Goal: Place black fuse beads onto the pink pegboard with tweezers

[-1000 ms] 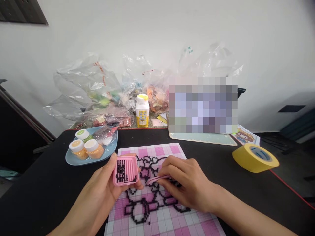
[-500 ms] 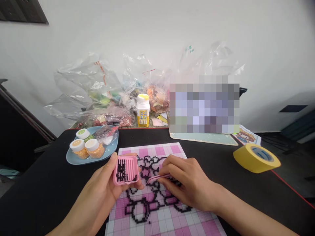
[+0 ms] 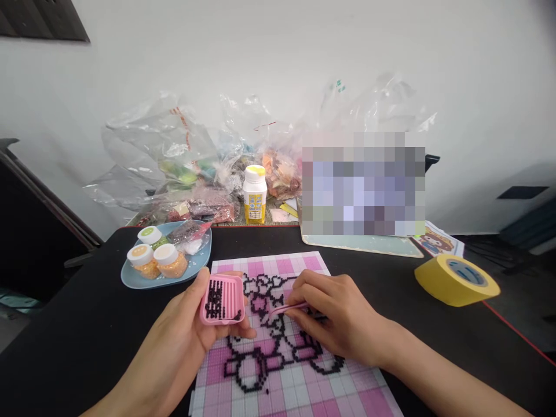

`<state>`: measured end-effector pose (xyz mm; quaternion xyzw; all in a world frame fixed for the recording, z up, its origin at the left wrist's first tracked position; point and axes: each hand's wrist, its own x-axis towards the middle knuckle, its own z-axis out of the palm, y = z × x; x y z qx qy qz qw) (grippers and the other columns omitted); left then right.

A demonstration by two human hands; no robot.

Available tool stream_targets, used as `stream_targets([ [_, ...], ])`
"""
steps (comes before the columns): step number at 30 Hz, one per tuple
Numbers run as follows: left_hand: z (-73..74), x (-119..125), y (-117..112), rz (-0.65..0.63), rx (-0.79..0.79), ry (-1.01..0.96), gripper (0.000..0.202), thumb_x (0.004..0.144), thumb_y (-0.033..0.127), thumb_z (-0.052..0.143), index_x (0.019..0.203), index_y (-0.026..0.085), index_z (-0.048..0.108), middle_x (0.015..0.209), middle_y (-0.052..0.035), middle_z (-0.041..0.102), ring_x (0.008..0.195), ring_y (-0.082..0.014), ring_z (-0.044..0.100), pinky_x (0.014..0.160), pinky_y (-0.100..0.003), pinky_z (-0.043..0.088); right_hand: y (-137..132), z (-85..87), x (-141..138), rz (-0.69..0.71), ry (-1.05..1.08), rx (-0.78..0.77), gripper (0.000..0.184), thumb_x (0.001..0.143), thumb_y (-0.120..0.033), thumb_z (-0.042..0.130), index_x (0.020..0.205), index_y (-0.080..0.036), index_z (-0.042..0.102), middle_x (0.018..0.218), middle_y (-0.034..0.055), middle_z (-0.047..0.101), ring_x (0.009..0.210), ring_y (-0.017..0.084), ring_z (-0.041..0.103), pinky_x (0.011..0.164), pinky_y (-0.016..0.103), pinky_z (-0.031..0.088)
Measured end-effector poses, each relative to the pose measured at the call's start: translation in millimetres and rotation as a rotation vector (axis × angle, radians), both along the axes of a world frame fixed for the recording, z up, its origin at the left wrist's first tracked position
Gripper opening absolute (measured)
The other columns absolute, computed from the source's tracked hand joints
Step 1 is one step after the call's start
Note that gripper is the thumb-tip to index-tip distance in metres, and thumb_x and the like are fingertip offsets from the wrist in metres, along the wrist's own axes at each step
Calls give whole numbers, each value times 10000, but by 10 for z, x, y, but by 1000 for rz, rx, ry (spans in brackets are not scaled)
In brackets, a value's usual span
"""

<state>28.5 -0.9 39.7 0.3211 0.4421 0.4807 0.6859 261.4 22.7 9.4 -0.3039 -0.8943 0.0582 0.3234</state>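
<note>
My left hand [image 3: 191, 315] is closed around a small pink ridged bead tray [image 3: 232, 295], which is tilted toward me. Rows of black beads [image 3: 214, 300] lie in its grooves, mostly on the left side. Pinched in my right hand [image 3: 328, 313] is a pair of pink tweezers [image 3: 286, 308], with the tips pointing left, low over the pegboard. The pink and white checked pegboard [image 3: 299, 385] carries outlines made of black beads. My right hand covers part of that pattern. Whether a bead sits in the tweezer tips is too small to tell.
On the left, a blue plate [image 3: 152, 282] holds lidded jars of beads [image 3: 171, 262] and a bag of dark beads. A white and yellow bottle [image 3: 255, 194] stands at the back before plastic bags [image 3: 160, 150]. Yellow tape [image 3: 456, 280] lies at right, near a blurred-out panel [image 3: 362, 191].
My right hand and the tweezers have shifted slightly up and to the right over the pegboard. My left hand keeps hold of the tray. The whole view has moved slightly.
</note>
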Motion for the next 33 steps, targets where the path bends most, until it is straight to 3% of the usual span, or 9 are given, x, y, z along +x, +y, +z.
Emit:
stream_targets([
  [9,17,-13,0,-27,-24,6,331,844,464,673,806,143,745,722,-61,725,675,-242,688,683,-376,594,-13,3,2,41,-15,-44,141,977,-236,513,882,-162,586,801,32,619,647,130,581,533,232,411],
  [16,-5,-11,-1,-31,-18,10,327,931,426,565,914,164,760,753,-49,735,674,-208,673,752,-389,582,-9,-1,-9,28,-8,-25,138,982,-229,503,894,-159,583,800,35,621,676,139,600,543,232,426],
  [22,-13,-13,6,-23,-9,33,374,893,501,601,879,170,775,755,-57,742,693,-221,685,759,-364,576,1,-9,-20,19,-5,-18,138,981,-238,511,892,-161,583,798,36,622,666,137,594,543,232,428],
  [33,-27,-24,-5,-28,-6,0,351,924,461,571,910,173,771,756,-50,738,673,-204,668,763,-384,583,13,-33,-22,4,12,-10,120,977,-225,516,914,-159,595,811,39,631,684,139,610,554,230,447],
])
